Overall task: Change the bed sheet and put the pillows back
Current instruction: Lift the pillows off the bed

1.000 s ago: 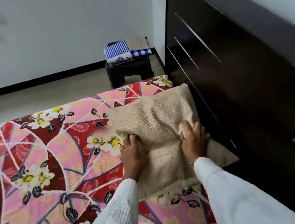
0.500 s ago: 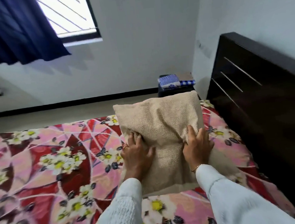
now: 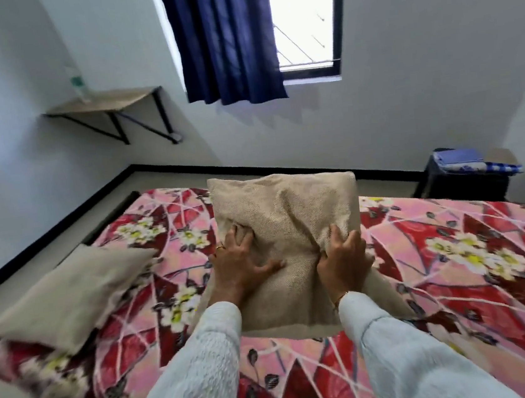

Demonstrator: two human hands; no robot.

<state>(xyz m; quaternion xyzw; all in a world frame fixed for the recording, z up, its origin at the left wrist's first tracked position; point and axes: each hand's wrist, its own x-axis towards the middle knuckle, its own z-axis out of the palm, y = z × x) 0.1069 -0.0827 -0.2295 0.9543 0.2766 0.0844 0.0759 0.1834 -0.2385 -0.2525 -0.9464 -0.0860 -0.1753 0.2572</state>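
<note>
A bottle [image 3: 77,85] is standing on a wall shelf [image 3: 106,100] at about 10 o'clock. Below it, at 9 o'clock, a second pillow [image 3: 69,291] is lying flat on the bed sheet [image 3: 456,242], near the bed's left end. The sheet, red and pink with white flowers, is lying spread over the bed. At 12 o'clock a blue curtain [image 3: 223,39] is hanging over part of the window [image 3: 302,17].

In the middle, both hands are gripping a beige pillow [image 3: 285,209], which is tilting up over the sheet. The left hand [image 3: 239,267] is pressing into the pillow's left side, fingers spread and dug into the fabric. The right hand [image 3: 343,255] is clamping a bunched fold of the pillow's right side, fingers curled round it.

At 2 o'clock, folded blue cloths [image 3: 473,161] are lying on a dark stool [image 3: 459,186] beyond the bed.
</note>
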